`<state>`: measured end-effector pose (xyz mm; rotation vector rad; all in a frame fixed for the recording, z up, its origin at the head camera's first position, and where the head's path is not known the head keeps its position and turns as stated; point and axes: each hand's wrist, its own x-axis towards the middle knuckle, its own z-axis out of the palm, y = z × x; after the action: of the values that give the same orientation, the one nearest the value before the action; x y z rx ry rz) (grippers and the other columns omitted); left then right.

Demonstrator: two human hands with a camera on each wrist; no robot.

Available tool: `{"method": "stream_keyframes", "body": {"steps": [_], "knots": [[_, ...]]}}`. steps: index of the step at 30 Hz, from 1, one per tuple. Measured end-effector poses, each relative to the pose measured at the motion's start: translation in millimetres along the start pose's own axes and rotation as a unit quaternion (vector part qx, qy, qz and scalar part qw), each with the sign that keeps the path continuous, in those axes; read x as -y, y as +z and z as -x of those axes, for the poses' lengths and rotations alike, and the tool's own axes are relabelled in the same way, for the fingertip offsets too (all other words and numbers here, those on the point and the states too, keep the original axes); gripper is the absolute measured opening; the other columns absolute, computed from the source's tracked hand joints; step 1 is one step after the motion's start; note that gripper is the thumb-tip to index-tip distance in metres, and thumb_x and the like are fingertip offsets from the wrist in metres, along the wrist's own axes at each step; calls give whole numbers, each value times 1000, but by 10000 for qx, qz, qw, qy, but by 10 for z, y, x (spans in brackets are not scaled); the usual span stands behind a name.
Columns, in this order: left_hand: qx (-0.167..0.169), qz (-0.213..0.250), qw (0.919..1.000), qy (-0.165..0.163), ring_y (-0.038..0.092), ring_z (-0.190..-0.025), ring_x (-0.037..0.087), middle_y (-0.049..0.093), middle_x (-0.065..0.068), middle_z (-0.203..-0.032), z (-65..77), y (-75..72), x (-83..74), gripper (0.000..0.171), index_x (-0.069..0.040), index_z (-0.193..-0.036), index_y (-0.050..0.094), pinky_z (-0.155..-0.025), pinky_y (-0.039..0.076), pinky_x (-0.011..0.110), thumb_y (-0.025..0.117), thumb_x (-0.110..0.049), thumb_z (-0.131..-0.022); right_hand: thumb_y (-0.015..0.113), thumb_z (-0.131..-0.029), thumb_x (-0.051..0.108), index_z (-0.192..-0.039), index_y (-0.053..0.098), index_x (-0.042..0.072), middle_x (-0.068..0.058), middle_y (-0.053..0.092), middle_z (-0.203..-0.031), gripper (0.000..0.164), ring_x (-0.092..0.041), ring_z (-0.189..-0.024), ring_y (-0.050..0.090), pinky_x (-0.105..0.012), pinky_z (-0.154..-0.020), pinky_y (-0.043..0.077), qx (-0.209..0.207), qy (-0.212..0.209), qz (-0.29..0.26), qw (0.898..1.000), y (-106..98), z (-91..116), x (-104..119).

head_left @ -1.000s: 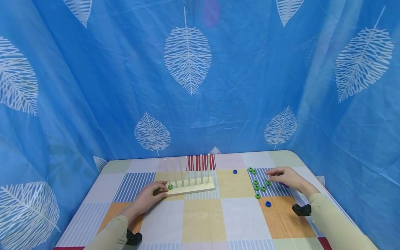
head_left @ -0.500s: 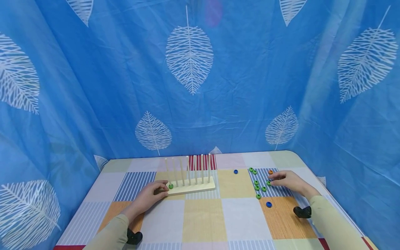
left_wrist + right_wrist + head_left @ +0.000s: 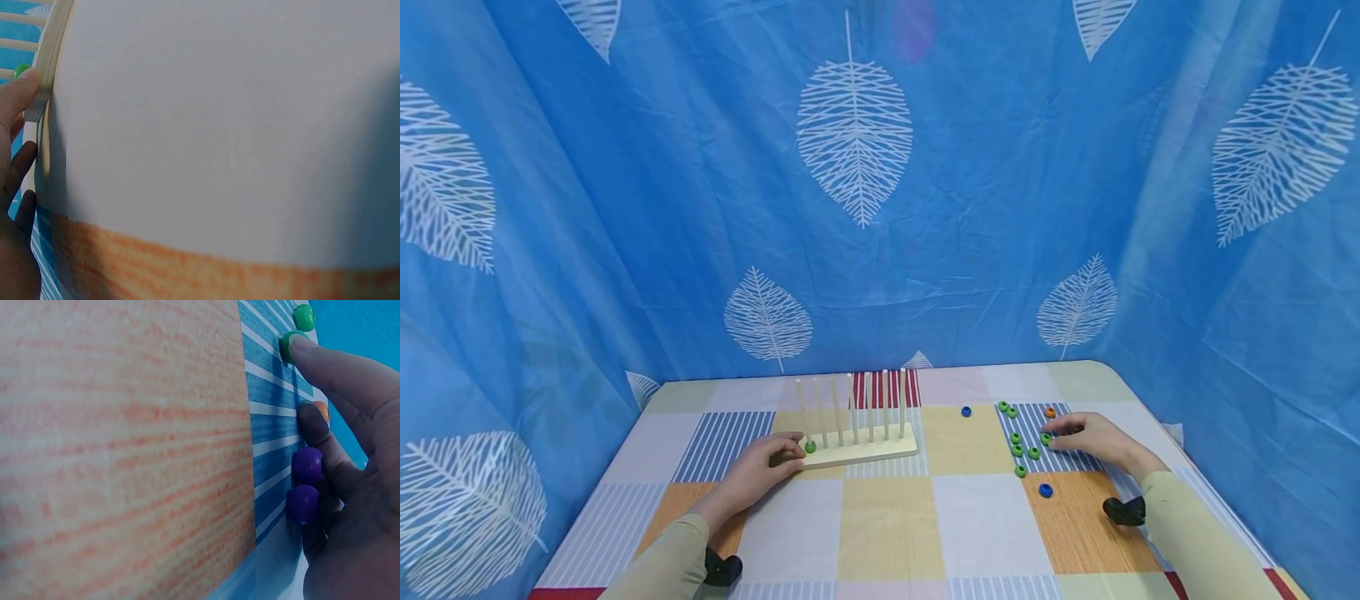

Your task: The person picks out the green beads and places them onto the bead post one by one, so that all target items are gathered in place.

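Head view: the left hand [image 3: 760, 473] pinches the left end of the wooden peg board [image 3: 880, 453], its long axis running left to right, pegs [image 3: 837, 412] pointing up. The right hand [image 3: 1097, 437] touches a green bead [image 3: 1046, 439]; whether it pinches, I cannot tell. Both lie on the patchwork-covered table [image 3: 883, 533], before a blue leaf-print curtain [image 3: 970, 167].

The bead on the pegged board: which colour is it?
Green; the bead shows best in the head view.

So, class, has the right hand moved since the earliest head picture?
Yes: judged against the blue striped patch of the tablecloth, the right hand has shifted slightly toward the person, uncovering the orange bead.
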<state>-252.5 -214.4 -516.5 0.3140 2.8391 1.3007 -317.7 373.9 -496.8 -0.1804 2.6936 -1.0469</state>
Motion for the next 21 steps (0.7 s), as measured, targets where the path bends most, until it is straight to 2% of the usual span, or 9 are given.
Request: {"method": "stream_keyframes", "body": {"steps": [21], "knots": [[-2, 53, 10000, -65, 47, -139, 36, 61, 4, -142, 8, -4, -1, 7, -27, -96, 71, -116, 32, 60, 76, -23, -94, 81, -88, 38, -123, 74, 10, -25, 55, -136, 46, -37, -116, 51, -65, -101, 40, -5, 107, 30, 9999, 31, -20, -9]]}}
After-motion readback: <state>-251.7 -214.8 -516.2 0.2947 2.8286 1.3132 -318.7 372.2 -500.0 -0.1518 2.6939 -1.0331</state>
